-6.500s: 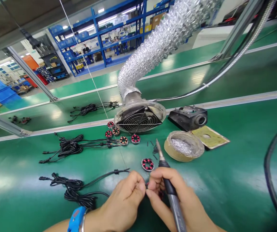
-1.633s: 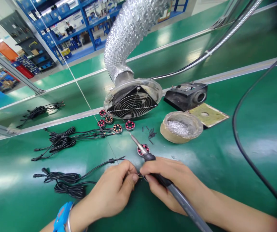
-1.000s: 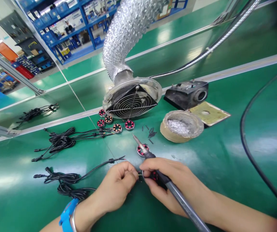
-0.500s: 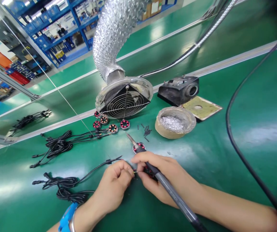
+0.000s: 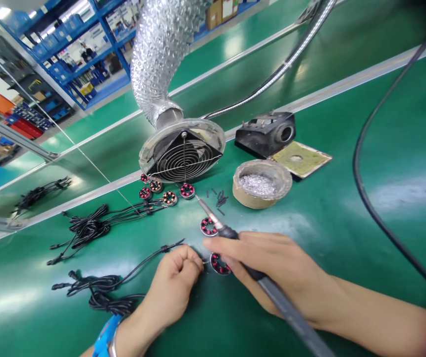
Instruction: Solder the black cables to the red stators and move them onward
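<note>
My right hand (image 5: 272, 272) is closed around the handle of a soldering iron (image 5: 289, 307). The iron's metal tip points up and left, above the bench. A motor stator with red windings (image 5: 220, 264) lies on the bench beside my right fingers, partly covered by them. Another red-wound stator (image 5: 208, 226) sits just behind it, below the iron's shaft. My left hand (image 5: 178, 282) is pinched on a thin wire, whose short end shows at the fingertips, close to the nearer stator. A black cable (image 5: 144, 259) runs behind my left hand; whether it joins the wire is hidden.
A round tub of silvery shavings (image 5: 237, 191) stands near a black iron stand (image 5: 267, 136) with a yellow sponge (image 5: 302, 158). A fume extractor (image 5: 183, 153) hangs over more stators (image 5: 169, 199). Coiled black cables (image 5: 90, 225) lie left, small black tubes (image 5: 221, 199) mid-bench.
My right hand has drawn away to the right from my left fingertips, with the soldering iron still in it, uncovering the nearer stator. My left hand keeps its pinch. The view has shifted slightly.
</note>
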### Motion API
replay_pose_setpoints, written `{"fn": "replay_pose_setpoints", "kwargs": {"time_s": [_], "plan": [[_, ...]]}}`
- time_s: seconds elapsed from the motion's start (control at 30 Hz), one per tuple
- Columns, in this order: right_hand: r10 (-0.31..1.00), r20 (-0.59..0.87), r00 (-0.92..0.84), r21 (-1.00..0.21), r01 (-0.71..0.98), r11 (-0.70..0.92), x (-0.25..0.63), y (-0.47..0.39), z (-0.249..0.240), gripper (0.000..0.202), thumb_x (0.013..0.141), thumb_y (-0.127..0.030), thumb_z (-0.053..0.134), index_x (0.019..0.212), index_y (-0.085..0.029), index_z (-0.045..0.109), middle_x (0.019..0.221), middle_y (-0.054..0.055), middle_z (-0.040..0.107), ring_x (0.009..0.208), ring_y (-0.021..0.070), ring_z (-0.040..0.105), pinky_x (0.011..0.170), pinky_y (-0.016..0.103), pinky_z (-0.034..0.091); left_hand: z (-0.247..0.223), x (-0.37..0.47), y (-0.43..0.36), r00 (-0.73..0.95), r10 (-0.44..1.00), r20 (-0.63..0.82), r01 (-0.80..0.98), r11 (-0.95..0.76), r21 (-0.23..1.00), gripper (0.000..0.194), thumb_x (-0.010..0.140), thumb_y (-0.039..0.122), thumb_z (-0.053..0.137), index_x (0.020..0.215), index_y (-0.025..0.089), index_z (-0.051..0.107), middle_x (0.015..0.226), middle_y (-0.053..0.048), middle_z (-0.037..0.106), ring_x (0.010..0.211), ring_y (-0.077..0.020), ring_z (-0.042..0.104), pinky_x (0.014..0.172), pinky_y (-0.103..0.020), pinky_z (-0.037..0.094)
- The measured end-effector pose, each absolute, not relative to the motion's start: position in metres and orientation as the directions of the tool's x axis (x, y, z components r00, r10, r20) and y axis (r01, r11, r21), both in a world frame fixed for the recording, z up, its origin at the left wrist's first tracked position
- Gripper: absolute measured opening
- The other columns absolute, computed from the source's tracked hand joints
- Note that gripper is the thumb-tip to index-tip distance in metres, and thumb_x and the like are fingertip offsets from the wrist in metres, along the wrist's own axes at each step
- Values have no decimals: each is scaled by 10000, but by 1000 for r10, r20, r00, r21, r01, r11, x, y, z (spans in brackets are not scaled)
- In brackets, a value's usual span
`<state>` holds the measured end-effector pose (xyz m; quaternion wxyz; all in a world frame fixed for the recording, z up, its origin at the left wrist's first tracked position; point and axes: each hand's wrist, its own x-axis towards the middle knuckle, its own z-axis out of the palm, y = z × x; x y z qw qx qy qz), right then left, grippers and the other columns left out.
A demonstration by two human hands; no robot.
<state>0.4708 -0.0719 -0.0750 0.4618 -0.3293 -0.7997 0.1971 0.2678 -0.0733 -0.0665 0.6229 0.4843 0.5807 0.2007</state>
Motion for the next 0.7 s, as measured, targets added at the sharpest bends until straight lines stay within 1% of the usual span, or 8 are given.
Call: {"fn": "replay_pose_setpoints", "kwargs": {"time_s": [0.07,0.1,0.23,0.3,0.4,0.47,0.7], "plan": [[706,624,-336,-639,302,708,481,-73,-65,367,942,-133,495,1306,-169,525,719,0,602,571,133,531,521,263,437,-64,269,-73,244,813,-528,313,449,837,240,835,368,531,687,196,450,499,115,262,433,-56,173,443,-202,171],[717,605,-347,-656,293,696,485,-74,-60,361,941,-150,497,1299,-178,537,702,0,587,561,138,528,507,271,432,-63,270,-73,243,814,-528,315,449,836,237,826,362,536,680,196,450,498,115,263,434,-56,174,444,-201,174],[774,514,-369,-753,238,613,495,-79,-49,287,871,-133,506,1117,-248,600,635,-14,544,509,152,523,487,308,417,-62,272,-73,224,815,-535,332,452,828,223,808,351,538,672,193,458,501,110,278,441,-59,197,450,-202,185],[788,508,-347,-786,187,589,495,-80,-52,264,831,-121,501,1037,-255,598,608,-22,526,479,150,499,472,315,394,-63,272,-73,217,815,-538,344,452,823,197,807,336,521,682,191,472,496,109,286,440,-60,203,450,-203,184],[795,509,-330,-807,138,574,491,-79,-58,225,797,-118,494,949,-244,602,617,-16,547,479,144,499,464,307,380,-64,272,-73,217,814,-539,357,447,820,174,808,322,501,697,189,485,493,109,289,439,-62,204,447,-205,182],[797,510,-324,-812,124,570,489,-78,-61,215,785,-113,493,922,-236,603,632,-11,564,481,137,499,464,299,377,-64,272,-73,219,813,-540,362,446,818,170,809,320,493,700,190,485,496,108,291,442,-64,207,445,-205,183],[806,489,-334,-823,131,553,489,-79,-59,224,770,-106,485,911,-235,603,598,-19,502,469,136,440,447,297,323,-61,273,-73,223,815,-535,364,440,821,161,802,318,486,702,192,482,494,110,279,449,-68,201,443,-206,183]]}}
